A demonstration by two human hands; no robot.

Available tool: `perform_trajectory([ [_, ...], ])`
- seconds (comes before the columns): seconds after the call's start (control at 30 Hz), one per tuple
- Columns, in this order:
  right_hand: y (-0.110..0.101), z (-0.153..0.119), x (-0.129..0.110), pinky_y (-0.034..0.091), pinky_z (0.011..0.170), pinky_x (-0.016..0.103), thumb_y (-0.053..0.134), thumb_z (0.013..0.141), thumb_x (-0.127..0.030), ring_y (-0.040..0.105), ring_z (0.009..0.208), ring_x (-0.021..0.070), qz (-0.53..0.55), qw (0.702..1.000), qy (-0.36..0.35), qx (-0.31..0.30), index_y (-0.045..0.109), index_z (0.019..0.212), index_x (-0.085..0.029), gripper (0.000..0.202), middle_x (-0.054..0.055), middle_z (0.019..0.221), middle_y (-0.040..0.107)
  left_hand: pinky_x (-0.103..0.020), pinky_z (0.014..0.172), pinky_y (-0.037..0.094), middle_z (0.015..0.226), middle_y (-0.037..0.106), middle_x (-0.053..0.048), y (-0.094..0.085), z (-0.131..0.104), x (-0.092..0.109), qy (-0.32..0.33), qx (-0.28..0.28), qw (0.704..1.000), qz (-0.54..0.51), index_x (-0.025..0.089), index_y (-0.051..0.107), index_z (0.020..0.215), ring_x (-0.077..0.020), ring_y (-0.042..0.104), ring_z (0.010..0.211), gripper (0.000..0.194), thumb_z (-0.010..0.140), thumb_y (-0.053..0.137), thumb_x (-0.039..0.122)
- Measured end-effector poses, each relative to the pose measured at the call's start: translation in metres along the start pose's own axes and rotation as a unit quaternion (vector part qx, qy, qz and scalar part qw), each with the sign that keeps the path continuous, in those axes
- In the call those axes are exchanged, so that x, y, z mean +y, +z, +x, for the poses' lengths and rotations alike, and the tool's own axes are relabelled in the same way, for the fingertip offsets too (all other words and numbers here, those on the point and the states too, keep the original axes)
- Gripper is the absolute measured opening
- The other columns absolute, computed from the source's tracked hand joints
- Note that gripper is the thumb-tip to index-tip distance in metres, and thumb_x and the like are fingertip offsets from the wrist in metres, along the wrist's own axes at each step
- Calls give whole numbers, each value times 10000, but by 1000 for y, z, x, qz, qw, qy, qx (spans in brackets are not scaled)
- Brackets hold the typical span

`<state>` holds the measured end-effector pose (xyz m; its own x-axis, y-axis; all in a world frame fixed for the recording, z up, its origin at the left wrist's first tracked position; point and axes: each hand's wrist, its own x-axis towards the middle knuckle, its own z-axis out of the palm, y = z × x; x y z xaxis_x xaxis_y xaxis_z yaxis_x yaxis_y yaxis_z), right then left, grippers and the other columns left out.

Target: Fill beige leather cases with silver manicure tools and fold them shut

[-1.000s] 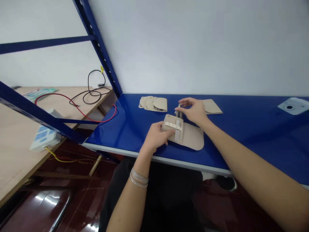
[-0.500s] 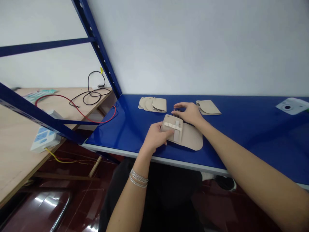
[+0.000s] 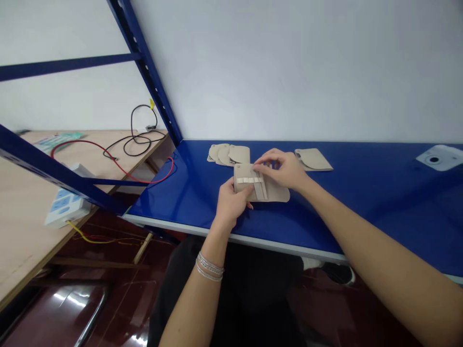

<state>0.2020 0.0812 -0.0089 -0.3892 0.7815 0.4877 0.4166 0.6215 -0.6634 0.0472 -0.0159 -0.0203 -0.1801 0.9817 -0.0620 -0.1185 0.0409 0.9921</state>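
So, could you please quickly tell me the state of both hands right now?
Left hand: holding the beige case, thumb on its front.
Right hand: fingers bent at the case's top edge; whether holding anything cannot be told.

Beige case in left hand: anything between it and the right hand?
Nothing visible. The right hand is at the upper edge of the open beige case; the left hand grips its left side. The overlapping cases and folded case lie farther back, not between them.

Red cable (image 3: pixel 125 169), black cord (image 3: pixel 143 137), white power strip (image 3: pixel 68 205)
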Motion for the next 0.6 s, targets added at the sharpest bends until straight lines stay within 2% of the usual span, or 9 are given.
perform_trajectory([
  [0.2,-3,-2,1,426,584,300,709,753,-440,565,623,154,53,995,53,-68,776,906,-171,317,47,764,724,-182,413,441,734,610,-9,-1,0,-2,6,-11,1000,-11,115,643,944,-63,510,510,233,728,699,182],
  [0.33,1,-4,4,500,661,308,720,743,-451,643,706,184,128,982,89,-107,771,903,-174,324,51,814,749,-184,414,453,729,611,-7,-1,1,-4,6,-21,1000,-8,110,644,967,-65,511,514,250,730,693,173],
  [0.6,-1,-3,3,541,688,319,791,662,-450,662,716,182,217,949,190,-131,768,835,-181,320,53,817,754,-195,401,434,688,596,1,-2,1,-2,-3,-36,999,3,115,659,917,-67,499,486,212,724,710,187],
])
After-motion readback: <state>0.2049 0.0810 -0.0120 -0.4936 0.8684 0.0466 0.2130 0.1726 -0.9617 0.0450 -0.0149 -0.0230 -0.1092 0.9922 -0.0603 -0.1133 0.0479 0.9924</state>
